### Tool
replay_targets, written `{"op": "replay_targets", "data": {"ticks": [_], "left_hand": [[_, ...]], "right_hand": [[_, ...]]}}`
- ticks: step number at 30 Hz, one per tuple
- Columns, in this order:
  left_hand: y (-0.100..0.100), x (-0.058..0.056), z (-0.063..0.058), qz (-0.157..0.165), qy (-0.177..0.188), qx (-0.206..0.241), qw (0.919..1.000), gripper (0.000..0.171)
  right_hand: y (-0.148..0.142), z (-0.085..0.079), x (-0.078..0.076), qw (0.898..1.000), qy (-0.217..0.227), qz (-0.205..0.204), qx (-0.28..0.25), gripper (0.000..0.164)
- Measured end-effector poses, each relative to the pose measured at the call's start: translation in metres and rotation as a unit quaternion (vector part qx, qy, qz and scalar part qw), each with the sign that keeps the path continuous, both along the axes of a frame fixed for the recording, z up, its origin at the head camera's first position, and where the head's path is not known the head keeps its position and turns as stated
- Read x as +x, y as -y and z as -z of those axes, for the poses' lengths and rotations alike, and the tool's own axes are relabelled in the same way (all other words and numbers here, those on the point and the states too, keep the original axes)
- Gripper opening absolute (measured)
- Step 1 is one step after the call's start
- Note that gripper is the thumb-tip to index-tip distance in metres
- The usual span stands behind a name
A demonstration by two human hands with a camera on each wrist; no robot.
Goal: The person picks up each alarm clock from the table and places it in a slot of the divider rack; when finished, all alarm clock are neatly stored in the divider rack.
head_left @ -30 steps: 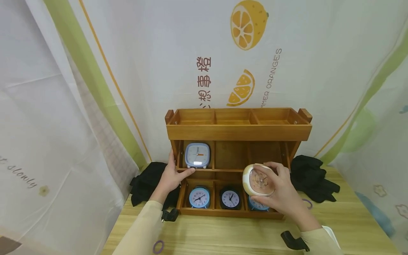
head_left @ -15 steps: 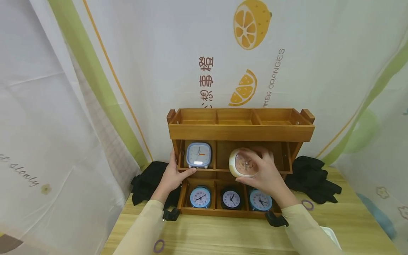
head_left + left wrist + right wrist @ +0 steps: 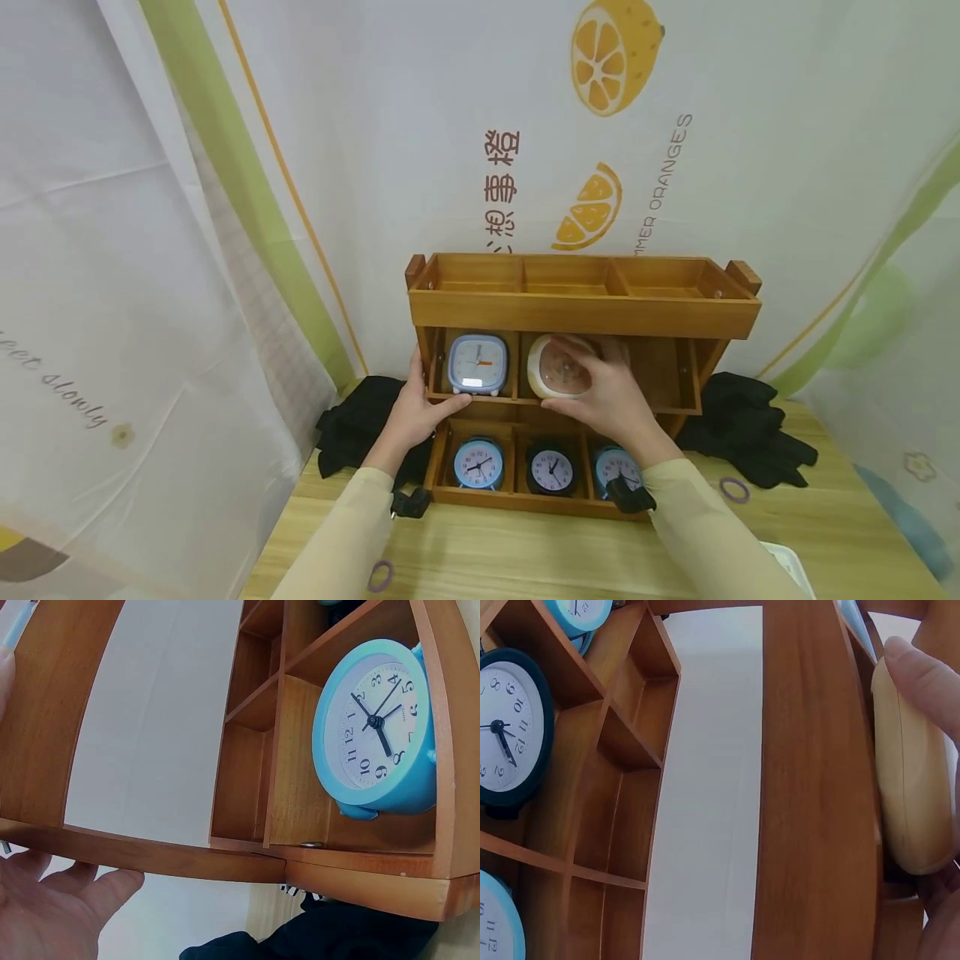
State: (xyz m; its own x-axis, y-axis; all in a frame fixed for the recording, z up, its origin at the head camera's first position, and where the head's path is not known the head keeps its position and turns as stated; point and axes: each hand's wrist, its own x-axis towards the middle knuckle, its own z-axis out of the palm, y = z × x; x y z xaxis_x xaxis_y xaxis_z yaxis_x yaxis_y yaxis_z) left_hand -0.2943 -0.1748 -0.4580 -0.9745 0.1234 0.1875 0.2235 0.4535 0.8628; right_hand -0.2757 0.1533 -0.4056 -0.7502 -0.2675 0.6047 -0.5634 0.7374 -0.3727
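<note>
My right hand [image 3: 617, 398] grips a cream-and-yellow alarm clock [image 3: 553, 375] with a pinkish face, in the middle compartment of the rack's second tier. The right wrist view shows the clock's pale edge [image 3: 907, 772] under my thumb, at the tier's front board. My left hand [image 3: 415, 415] holds the left side of the tiered wooden rack [image 3: 585, 315], thumb along the front edge and fingers on the outer side. Beside that thumb stands a square lilac-blue alarm clock [image 3: 477, 364] in the left compartment. My right hand partly hides the right compartment.
The bottom tier holds a light-blue clock [image 3: 478, 464], a black clock [image 3: 551, 469] and another blue clock [image 3: 615, 468]. Black cloth [image 3: 742, 429] lies on both sides of the rack. Purple rings [image 3: 735, 490] and a white tray [image 3: 787, 562] are on the wooden table [image 3: 525, 558].
My right hand has carried the cream clock leftward and up from in front of the bottom right compartment into the second tier's middle compartment. My left hand keeps its hold; the view has shifted slightly.
</note>
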Motion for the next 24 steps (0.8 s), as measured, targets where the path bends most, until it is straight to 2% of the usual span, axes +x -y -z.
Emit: {"op": "replay_targets", "data": {"ticks": [7, 19, 24], "left_hand": [[-0.001, 0.0, -0.001, 0.003, -0.002, 0.001, 1.0, 0.123], [-0.001, 0.0, -0.001, -0.005, -0.001, -0.006, 1.0, 0.124], [-0.002, 0.0, 0.0, -0.01, 0.001, -0.008, 0.9999, 0.125]], "right_hand": [[0.006, 0.001, -0.006, 1.0, 0.01, 0.007, 0.013, 0.098], [0.007, 0.004, -0.012, 0.997, 0.018, 0.01, 0.074, 0.097], [0.007, 0.005, -0.012, 0.995, 0.028, 0.017, 0.09, 0.092]]}}
